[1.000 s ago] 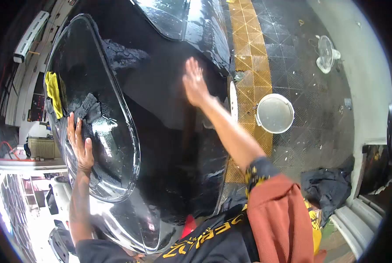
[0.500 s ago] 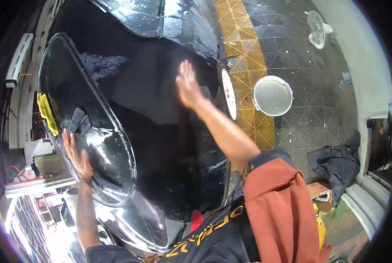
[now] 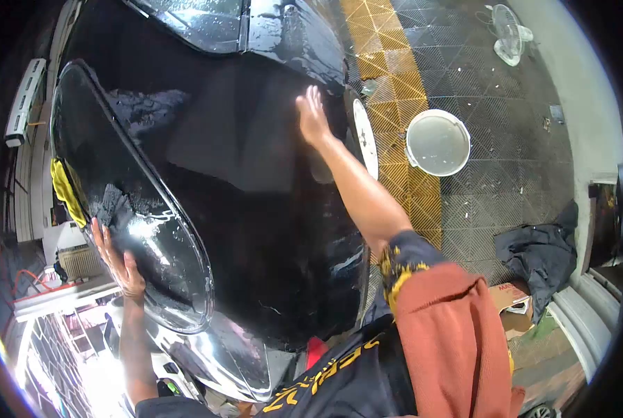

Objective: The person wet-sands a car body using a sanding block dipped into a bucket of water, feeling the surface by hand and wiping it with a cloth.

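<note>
A glossy black car body [image 3: 256,244] fills the middle, with wet patches on its side and windows. My left hand [image 3: 118,261] lies spread against the wet rear glass [image 3: 151,202], just below a dark crumpled cloth [image 3: 113,207]. Further up the edge of that glass hangs a yellow cloth [image 3: 66,191]. My right hand [image 3: 313,117] is over the upper right part of the black panel, fingers stretched out and holding nothing; whether its palm touches the surface cannot be told. A reddish-brown towel [image 3: 451,334] hangs over my right shoulder.
A white bucket of cloudy water [image 3: 438,143] stands on the tiled floor right of the car. Beyond it are a white fan [image 3: 510,35] and a grey wall. Dark fabric [image 3: 541,254] and an open cardboard box [image 3: 512,306] lie at the lower right.
The view has shifted, moving the car's rear glass left and down in the picture. My right hand has moved slightly towards the car's right edge. My left hand remains on the glass.
</note>
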The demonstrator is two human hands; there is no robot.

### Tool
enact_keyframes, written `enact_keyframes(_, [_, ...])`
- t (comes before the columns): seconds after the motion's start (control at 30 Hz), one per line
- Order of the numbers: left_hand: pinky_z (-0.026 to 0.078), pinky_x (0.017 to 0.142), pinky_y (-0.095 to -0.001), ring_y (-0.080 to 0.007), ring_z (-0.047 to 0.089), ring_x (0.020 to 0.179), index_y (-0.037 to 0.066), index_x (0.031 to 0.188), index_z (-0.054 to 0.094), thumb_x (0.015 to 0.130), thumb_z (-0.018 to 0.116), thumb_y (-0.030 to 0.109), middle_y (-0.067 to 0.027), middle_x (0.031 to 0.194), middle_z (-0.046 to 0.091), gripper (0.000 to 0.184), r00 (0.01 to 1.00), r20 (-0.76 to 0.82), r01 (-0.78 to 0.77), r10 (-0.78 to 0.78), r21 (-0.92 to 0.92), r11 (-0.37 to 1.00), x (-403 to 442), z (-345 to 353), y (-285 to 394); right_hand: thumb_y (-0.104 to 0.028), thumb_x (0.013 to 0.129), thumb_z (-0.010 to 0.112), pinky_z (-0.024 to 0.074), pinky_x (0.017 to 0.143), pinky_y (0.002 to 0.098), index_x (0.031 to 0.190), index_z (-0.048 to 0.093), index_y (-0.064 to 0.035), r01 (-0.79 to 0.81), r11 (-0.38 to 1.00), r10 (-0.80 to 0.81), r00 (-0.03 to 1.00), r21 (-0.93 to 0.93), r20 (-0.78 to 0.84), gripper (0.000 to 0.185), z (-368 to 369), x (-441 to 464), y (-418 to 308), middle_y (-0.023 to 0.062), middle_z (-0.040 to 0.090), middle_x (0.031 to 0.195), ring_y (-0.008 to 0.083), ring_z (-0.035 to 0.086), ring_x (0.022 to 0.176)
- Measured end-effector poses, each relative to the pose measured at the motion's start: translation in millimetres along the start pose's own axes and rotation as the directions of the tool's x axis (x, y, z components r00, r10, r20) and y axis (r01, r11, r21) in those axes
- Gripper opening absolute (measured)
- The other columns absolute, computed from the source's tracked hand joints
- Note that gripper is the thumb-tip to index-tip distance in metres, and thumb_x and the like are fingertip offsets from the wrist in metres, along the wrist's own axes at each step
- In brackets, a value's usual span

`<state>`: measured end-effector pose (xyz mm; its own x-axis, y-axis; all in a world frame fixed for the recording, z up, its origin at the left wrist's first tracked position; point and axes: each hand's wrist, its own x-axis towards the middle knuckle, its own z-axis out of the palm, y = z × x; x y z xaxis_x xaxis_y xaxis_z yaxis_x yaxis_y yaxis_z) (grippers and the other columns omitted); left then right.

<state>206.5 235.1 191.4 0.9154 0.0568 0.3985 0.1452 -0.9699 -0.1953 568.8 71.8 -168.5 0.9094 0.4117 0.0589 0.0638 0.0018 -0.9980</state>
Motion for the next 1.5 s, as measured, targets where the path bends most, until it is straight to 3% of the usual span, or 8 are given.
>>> enact_keyframes(0.03, [0.012,0.122,-0.0546,-0.0403,0.019,0.152,0.009,0.156,0.033,0.103,0.037,0.047,-0.0211,0.164,0.024,0.066,1.000,0.001,0.003,-0.003,-0.009,1.000,-0.9,-0.2,-0.7,-0.029,0.106,0.036,0.0117,0.123,0.0543,0.154,0.013,0.0109,-0.102,0.994,0.102,0.995,0.044,-0.003,0.067,-5.4,-2.0,-22.2,0.0333,0.007,0.162,0.0474,0.007,0.152])
enact_keyframes(0.23, [0.012,0.122,-0.0536,-0.0408,0.021,0.151,0.004,0.154,0.034,0.104,0.036,0.047,-0.0221,0.163,0.025,0.067,1.000,0.031,0.002,-0.003,0.032,0.999,1.0,-5.8,1.2,-0.017,0.101,0.037,0.0144,0.122,0.0573,0.154,0.013,0.0120,0.485,0.844,-0.456,0.874,-0.229,0.170,0.066,-8.8,-117.6,-63.3,0.0353,0.007,0.162,0.0507,0.010,0.151])
enact_keyframes(0.7, [0.013,0.121,-0.0523,-0.0398,0.023,0.151,0.002,0.150,0.042,0.102,0.040,0.044,-0.0216,0.162,0.028,0.064,0.998,0.015,0.063,-0.063,0.043,0.997,3.0,-10.2,10.5,-0.007,0.096,0.040,0.0143,0.123,0.0529,0.152,0.015,0.0146,0.389,0.910,-0.362,0.914,-0.143,0.186,0.066,1.2,-9.9,-83.3,0.0374,0.011,0.160,0.0518,0.013,0.149])
enact_keyframes(0.87, [0.014,0.122,-0.0518,-0.0388,0.023,0.151,0.002,0.149,0.044,0.102,0.039,0.045,-0.0202,0.161,0.031,0.064,0.999,-0.044,0.018,-0.017,0.024,1.000,3.1,-4.2,4.4,-0.018,0.096,0.042,0.0060,0.123,0.0565,0.157,0.012,0.0079,0.463,0.886,-0.446,0.826,0.036,0.344,0.073,-21.4,-175.0,-85.8,0.0292,0.005,0.165,0.0447,0.003,0.154])
enact_keyframes(1.07, [0.013,0.122,-0.0512,-0.0378,0.023,0.151,0.001,0.149,0.044,0.101,0.040,0.044,-0.0201,0.161,0.031,0.064,0.999,-0.030,0.015,-0.014,0.035,0.999,-4.1,-8.7,6.6,-0.016,0.101,0.033,0.0073,0.125,0.0470,0.157,0.016,0.0064,0.334,0.943,-0.333,0.932,0.019,0.147,0.062,-0.7,-41.6,-74.0,0.0311,0.006,0.164,0.0420,0.004,0.154])
enact_keyframes(1.3, [0.012,0.123,-0.0514,-0.0365,0.023,0.152,0.002,0.150,0.043,0.101,0.042,0.041,-0.0189,0.161,0.032,0.062,0.999,-0.037,0.002,-0.001,0.035,0.999,1.7,-6.8,5.2,-0.027,0.098,0.053,0.0105,0.121,0.0606,0.156,0.011,0.0094,0.458,0.867,-0.449,0.889,-0.196,0.094,0.080,-3.5,-165.3,-80.4,0.0385,0.007,0.160,0.0528,0.009,0.150])
enact_keyframes(1.37, [0.011,0.123,-0.0512,-0.0360,0.023,0.152,0.002,0.150,0.043,0.101,0.042,0.041,-0.0185,0.161,0.032,0.063,0.999,-0.037,0.021,-0.021,0.008,1.000,1.6,-7.1,7.5,-0.021,0.102,0.042,0.0112,0.121,0.0604,0.155,0.011,0.0110,0.492,0.419,-0.521,0.819,-0.763,0.241,0.069,11.7,-83.2,-41.2,0.0382,0.007,0.160,0.0533,0.010,0.149])
enact_keyframes(1.5, [0.011,0.122,-0.0510,-0.0348,0.024,0.152,0.004,0.151,0.043,0.101,0.042,0.039,-0.0164,0.162,0.032,0.061,0.999,-0.044,0.017,-0.016,0.019,1.000,2.7,-6.7,3.4,-0.016,0.102,0.036,0.0097,0.122,0.0573,0.154,0.010,0.0140,0.462,0.845,-0.422,0.885,-0.268,0.196,0.065,-4.1,-181.9,-82.6,0.0371,0.008,0.161,0.0510,0.009,0.151])
